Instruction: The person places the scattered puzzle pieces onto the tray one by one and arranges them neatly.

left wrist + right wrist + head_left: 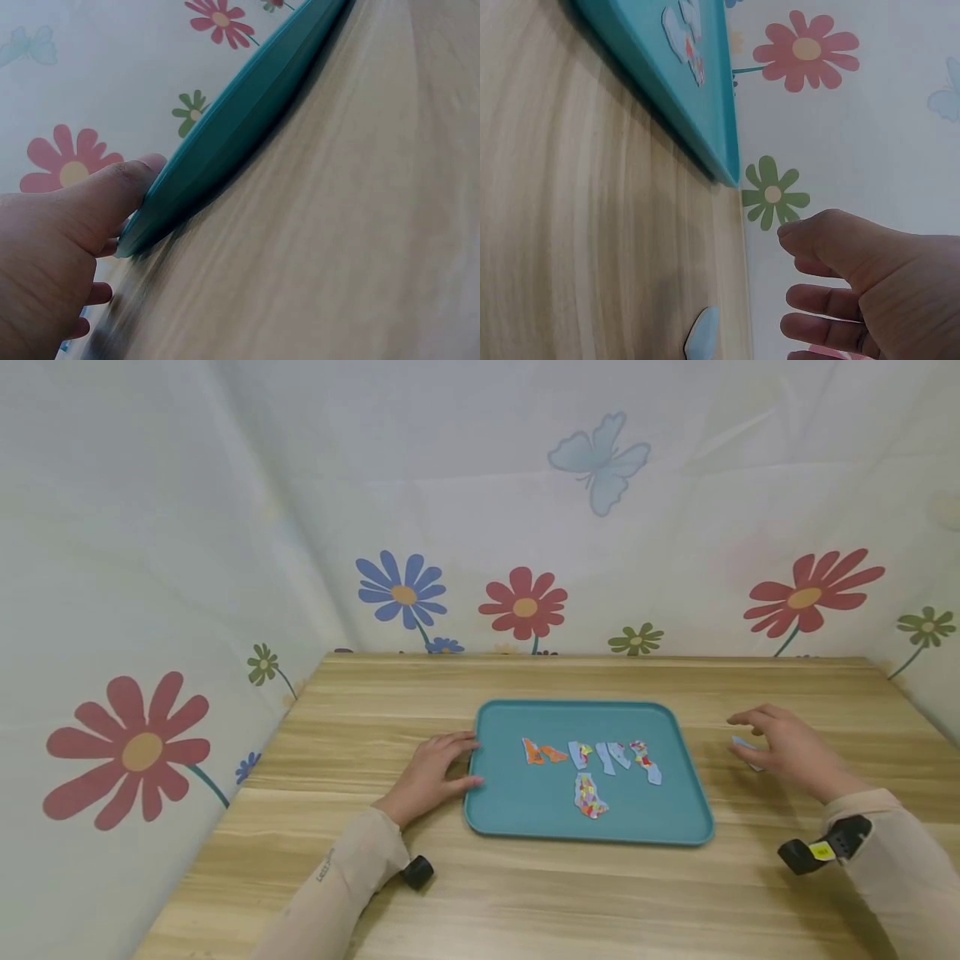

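A teal tray (pixel 525 827) lies on the table with several cut paper pieces on it. An orange piece (pixel 533 752) is at the left, and a multicoloured piece (pixel 590 797) sits below the row. My left hand (pixel 429 778) is at the tray's left edge, its thumb and forefinger spread apart along the rim; the thumb (pixel 142 171) touches the rim in the left wrist view. To the right of the tray, my right hand (pixel 795 752) hovers with relaxed fingers and holds nothing. Below it a pale blue piece (pixel 703 334) lies on the table, partly hidden in the head view.
The wood-grain table (pixel 570 902) runs back to a white curtain (pixel 450 485) printed with flowers and a butterfly. Each wrist wears a black device, such as the right one (pixel 825 847).
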A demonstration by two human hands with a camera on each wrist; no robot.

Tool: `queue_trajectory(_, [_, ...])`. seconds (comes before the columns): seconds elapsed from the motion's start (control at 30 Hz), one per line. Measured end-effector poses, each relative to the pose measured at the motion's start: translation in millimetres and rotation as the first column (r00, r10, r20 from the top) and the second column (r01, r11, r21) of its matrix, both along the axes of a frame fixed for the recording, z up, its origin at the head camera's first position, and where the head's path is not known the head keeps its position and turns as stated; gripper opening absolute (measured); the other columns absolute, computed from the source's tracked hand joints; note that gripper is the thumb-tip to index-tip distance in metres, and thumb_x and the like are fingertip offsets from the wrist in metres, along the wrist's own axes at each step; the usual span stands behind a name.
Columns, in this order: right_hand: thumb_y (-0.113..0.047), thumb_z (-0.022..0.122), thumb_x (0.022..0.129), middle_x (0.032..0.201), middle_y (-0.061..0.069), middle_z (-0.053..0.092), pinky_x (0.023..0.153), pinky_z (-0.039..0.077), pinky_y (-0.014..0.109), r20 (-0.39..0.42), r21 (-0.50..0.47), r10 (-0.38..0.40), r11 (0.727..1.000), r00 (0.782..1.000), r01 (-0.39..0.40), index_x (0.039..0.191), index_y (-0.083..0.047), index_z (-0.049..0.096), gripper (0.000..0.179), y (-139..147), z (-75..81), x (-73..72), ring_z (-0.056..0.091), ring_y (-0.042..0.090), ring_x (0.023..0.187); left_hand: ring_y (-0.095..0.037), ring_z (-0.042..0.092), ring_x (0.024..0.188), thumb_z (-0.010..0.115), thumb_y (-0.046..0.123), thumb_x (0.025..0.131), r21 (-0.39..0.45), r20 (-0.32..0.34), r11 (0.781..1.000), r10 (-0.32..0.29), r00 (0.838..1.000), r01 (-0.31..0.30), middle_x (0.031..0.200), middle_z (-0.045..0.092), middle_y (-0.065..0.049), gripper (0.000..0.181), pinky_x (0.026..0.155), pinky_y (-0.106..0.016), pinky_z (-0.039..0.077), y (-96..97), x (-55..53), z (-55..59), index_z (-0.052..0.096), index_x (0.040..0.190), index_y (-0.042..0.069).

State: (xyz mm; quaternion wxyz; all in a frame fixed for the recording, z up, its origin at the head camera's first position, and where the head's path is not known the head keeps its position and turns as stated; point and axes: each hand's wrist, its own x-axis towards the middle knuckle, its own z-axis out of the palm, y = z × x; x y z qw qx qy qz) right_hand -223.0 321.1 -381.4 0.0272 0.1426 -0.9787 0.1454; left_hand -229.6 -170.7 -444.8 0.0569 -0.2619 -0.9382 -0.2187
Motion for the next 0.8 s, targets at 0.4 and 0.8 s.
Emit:
queue_trajectory(0.4, [-0.023, 0.072, 0.085, 0.12, 0.033, 0.051, 0.081, 0.052, 0.058, 0.108, -0.001, -0.02, 1.0, 0.994, 0.021, 0.123, 0.006, 0.056, 0.051, 12, -3.1, -1.9, 0.055, 0.046, 0.1, -0.03, 0.042, 0.136, 0.069, 0.044, 0.086, 0.009, 0.008, 1.0, -0.007, 1.0, 0.006, 0.146, 0.048, -0.006, 0.06, 0.113, -0.053, 0.03, -0.1, 1.1, 4.7, 0.055, 0.136, 0.014])
queue_trajectory(0.8, [-0.014, 0.074, 0.08, 0.111, 0.03, 0.056, 0.074, 0.054, 0.052, 0.115, 0.04, 0.047, 0.998, 0.992, -0.052, 0.12, 0.011, 0.057, 0.049, 24, -14.9, -6.6, 0.06, 0.037, 0.09, -0.028, 0.043, 0.136, 0.068, 0.047, 0.086, 0.007, 0.004, 1.0, 0.001, 1.0, -0.001, 0.146, 0.048, -0.005, 0.06, 0.113, -0.052, 0.031, -1.0, 2.2, 1.3, 0.055, 0.135, 0.016])
